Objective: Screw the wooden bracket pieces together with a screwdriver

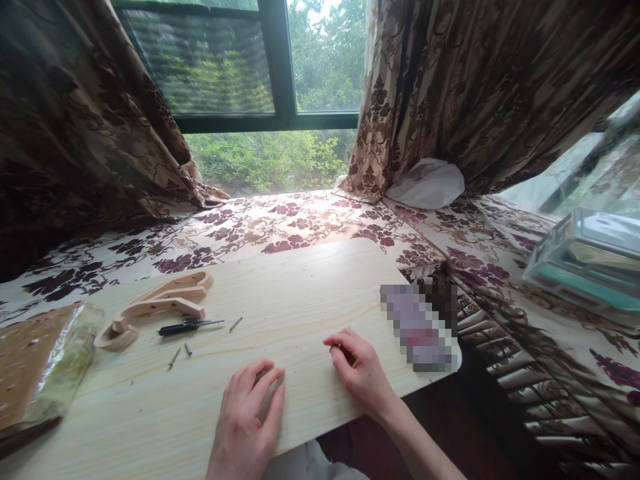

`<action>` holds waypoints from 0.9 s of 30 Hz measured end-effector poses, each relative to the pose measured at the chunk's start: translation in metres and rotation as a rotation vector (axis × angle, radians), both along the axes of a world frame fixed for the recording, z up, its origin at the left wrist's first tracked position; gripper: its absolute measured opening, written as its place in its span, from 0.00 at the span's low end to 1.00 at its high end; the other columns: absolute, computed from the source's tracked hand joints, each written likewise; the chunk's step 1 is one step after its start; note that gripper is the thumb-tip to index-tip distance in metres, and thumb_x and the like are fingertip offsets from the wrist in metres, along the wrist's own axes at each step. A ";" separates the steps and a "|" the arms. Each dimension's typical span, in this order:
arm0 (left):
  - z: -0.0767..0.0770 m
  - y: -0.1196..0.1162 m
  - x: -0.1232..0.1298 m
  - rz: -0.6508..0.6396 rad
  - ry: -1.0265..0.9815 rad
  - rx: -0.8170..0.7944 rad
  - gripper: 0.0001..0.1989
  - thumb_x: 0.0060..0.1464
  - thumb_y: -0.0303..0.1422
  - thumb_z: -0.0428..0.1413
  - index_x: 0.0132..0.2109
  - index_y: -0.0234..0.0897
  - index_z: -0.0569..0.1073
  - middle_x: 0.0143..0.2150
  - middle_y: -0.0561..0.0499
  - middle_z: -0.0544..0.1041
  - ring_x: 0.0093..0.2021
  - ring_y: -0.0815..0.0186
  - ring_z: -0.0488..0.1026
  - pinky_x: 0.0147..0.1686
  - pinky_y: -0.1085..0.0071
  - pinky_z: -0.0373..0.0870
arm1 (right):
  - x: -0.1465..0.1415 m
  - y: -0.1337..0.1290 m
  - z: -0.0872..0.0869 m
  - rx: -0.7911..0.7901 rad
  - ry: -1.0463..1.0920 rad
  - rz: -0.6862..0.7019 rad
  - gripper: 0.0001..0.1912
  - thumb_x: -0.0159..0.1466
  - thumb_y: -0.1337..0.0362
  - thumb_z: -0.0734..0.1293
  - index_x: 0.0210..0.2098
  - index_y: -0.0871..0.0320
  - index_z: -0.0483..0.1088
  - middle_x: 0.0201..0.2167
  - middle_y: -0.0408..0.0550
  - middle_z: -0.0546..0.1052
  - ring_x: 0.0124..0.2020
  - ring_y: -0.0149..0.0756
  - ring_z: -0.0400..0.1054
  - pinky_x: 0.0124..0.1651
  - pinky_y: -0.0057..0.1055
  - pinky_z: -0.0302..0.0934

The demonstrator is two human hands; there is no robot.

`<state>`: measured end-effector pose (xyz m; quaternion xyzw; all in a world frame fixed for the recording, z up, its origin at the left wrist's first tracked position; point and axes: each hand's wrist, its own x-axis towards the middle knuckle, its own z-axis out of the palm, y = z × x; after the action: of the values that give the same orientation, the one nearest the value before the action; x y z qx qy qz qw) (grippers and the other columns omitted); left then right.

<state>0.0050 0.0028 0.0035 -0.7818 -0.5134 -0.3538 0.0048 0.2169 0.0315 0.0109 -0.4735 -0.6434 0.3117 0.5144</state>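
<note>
My left hand point(247, 417) rests near the front edge of the pale wooden tabletop point(305, 287), fingers loosely bent, thumb apart, nothing visible in it. To its right is my right hand point(361, 370), also on the board, its fingers curled with a gap between thumb and forefinger; no object shows there. Away to the left lies a curved, light wooden piece point(160, 307) with small dark holes along its arms. Beside it is a screwdriver point(185, 327) with a dark handle. Loose screws lie nearby: one by the tip point(236, 324), a short one point(188, 349) and a longer one point(175, 358).
A clear plastic bag point(70, 353) and a brown sheet point(30, 353) lie at the left. A blurred-out flat object point(420, 330) lies on the right edge. Beyond are flower-patterned cloth point(300, 220), a white bag point(430, 183) and a clear plastic box point(590, 260).
</note>
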 end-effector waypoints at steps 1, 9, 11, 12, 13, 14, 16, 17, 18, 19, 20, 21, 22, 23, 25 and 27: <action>0.000 0.000 0.000 0.000 -0.002 0.001 0.10 0.56 0.31 0.52 0.46 0.42 0.71 0.47 0.48 0.70 0.50 0.60 0.67 0.47 0.62 0.67 | 0.000 0.000 0.000 -0.002 0.001 0.000 0.10 0.60 0.71 0.59 0.35 0.57 0.72 0.29 0.46 0.72 0.31 0.33 0.67 0.34 0.30 0.61; 0.002 0.000 0.000 0.004 -0.008 0.006 0.09 0.56 0.34 0.52 0.44 0.42 0.72 0.46 0.48 0.71 0.48 0.60 0.68 0.46 0.62 0.68 | 0.000 0.000 0.002 0.017 -0.004 -0.007 0.11 0.60 0.72 0.59 0.35 0.57 0.72 0.28 0.46 0.73 0.30 0.33 0.67 0.33 0.29 0.61; 0.003 0.000 0.000 0.007 -0.007 0.004 0.09 0.56 0.34 0.52 0.44 0.42 0.73 0.46 0.48 0.71 0.48 0.60 0.68 0.46 0.62 0.67 | 0.000 0.000 0.002 0.015 -0.003 -0.005 0.11 0.60 0.71 0.59 0.35 0.57 0.72 0.28 0.46 0.73 0.30 0.33 0.67 0.32 0.29 0.61; 0.003 0.000 0.000 0.006 -0.006 0.003 0.09 0.56 0.34 0.52 0.44 0.42 0.73 0.46 0.48 0.71 0.48 0.60 0.68 0.46 0.62 0.67 | 0.000 0.000 0.002 0.011 -0.003 -0.004 0.11 0.60 0.71 0.59 0.35 0.57 0.72 0.28 0.46 0.72 0.30 0.33 0.67 0.32 0.29 0.61; 0.003 0.000 0.000 0.006 -0.006 0.002 0.09 0.56 0.34 0.52 0.44 0.42 0.72 0.46 0.48 0.71 0.48 0.60 0.68 0.46 0.62 0.67 | 0.000 0.000 0.002 0.006 -0.002 -0.003 0.11 0.60 0.71 0.59 0.35 0.57 0.72 0.29 0.46 0.72 0.30 0.33 0.67 0.32 0.29 0.61; 0.003 0.000 0.000 0.004 -0.007 0.001 0.09 0.56 0.33 0.52 0.45 0.42 0.72 0.46 0.48 0.71 0.48 0.60 0.68 0.46 0.62 0.67 | 0.000 0.000 0.002 0.001 -0.001 -0.002 0.11 0.60 0.71 0.59 0.35 0.57 0.72 0.29 0.46 0.72 0.30 0.33 0.67 0.32 0.29 0.61; 0.004 0.000 0.001 0.002 -0.009 0.001 0.09 0.56 0.33 0.52 0.45 0.42 0.72 0.46 0.48 0.71 0.49 0.60 0.67 0.47 0.62 0.67 | 0.001 0.000 0.002 -0.008 -0.001 -0.001 0.11 0.60 0.71 0.59 0.35 0.57 0.72 0.29 0.46 0.72 0.30 0.33 0.67 0.33 0.29 0.61; 0.004 0.000 0.001 0.001 -0.011 0.000 0.09 0.56 0.33 0.52 0.45 0.42 0.72 0.46 0.48 0.71 0.49 0.60 0.67 0.47 0.62 0.67 | 0.001 0.000 0.002 -0.011 -0.002 -0.001 0.11 0.60 0.71 0.59 0.35 0.57 0.72 0.29 0.46 0.72 0.31 0.33 0.67 0.33 0.29 0.61; 0.004 0.001 0.001 0.000 -0.013 0.000 0.09 0.56 0.33 0.52 0.45 0.42 0.72 0.46 0.48 0.71 0.49 0.60 0.67 0.47 0.62 0.67 | 0.001 0.000 0.002 -0.013 -0.004 -0.002 0.11 0.60 0.71 0.59 0.35 0.57 0.72 0.29 0.46 0.72 0.30 0.33 0.67 0.32 0.29 0.61; 0.004 0.001 0.002 -0.001 -0.015 -0.001 0.09 0.56 0.33 0.52 0.44 0.42 0.72 0.46 0.48 0.71 0.49 0.60 0.67 0.47 0.62 0.67 | 0.001 0.000 0.003 -0.015 -0.004 -0.001 0.11 0.60 0.71 0.59 0.35 0.57 0.72 0.29 0.46 0.72 0.30 0.33 0.67 0.32 0.29 0.60; 0.004 0.001 0.002 -0.001 -0.016 -0.002 0.09 0.56 0.33 0.52 0.44 0.42 0.72 0.46 0.48 0.71 0.48 0.60 0.67 0.46 0.62 0.67 | 0.001 0.000 0.003 -0.017 -0.004 -0.001 0.11 0.60 0.71 0.59 0.35 0.57 0.72 0.29 0.46 0.72 0.30 0.33 0.66 0.32 0.29 0.60; 0.004 0.001 0.002 0.000 -0.019 -0.004 0.09 0.56 0.33 0.52 0.44 0.42 0.72 0.46 0.48 0.71 0.48 0.60 0.67 0.47 0.62 0.66 | 0.001 -0.001 0.003 -0.017 -0.002 0.001 0.11 0.60 0.71 0.59 0.35 0.57 0.72 0.29 0.46 0.72 0.29 0.33 0.66 0.31 0.29 0.60; 0.004 0.000 0.002 0.001 -0.022 -0.006 0.09 0.56 0.33 0.52 0.44 0.42 0.72 0.46 0.48 0.71 0.48 0.60 0.67 0.47 0.62 0.66 | 0.001 -0.001 0.003 -0.017 -0.001 0.002 0.11 0.60 0.71 0.59 0.35 0.57 0.72 0.29 0.46 0.72 0.29 0.33 0.66 0.31 0.29 0.60; 0.004 0.000 0.002 0.002 -0.024 -0.010 0.09 0.56 0.33 0.52 0.44 0.42 0.72 0.46 0.48 0.71 0.48 0.60 0.68 0.47 0.62 0.66 | 0.001 -0.001 0.004 -0.016 0.001 0.003 0.11 0.61 0.71 0.59 0.35 0.57 0.72 0.28 0.45 0.71 0.29 0.32 0.66 0.31 0.29 0.60; 0.004 -0.001 0.002 0.002 -0.032 -0.016 0.09 0.56 0.33 0.52 0.44 0.42 0.72 0.46 0.48 0.71 0.48 0.60 0.68 0.47 0.62 0.66 | 0.001 -0.002 0.004 -0.014 0.004 0.002 0.11 0.61 0.71 0.59 0.35 0.57 0.73 0.28 0.45 0.71 0.29 0.32 0.66 0.31 0.29 0.60; 0.004 -0.001 0.001 -0.002 -0.043 -0.026 0.09 0.56 0.33 0.53 0.44 0.42 0.73 0.46 0.49 0.71 0.48 0.60 0.68 0.47 0.62 0.66 | 0.001 -0.002 0.004 -0.015 0.001 -0.003 0.11 0.60 0.71 0.59 0.35 0.57 0.73 0.28 0.45 0.71 0.29 0.32 0.66 0.31 0.29 0.60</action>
<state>0.0059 0.0018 0.0075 -0.7744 -0.5172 -0.3640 -0.0166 0.2176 0.0297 0.0148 -0.4781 -0.6401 0.3160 0.5117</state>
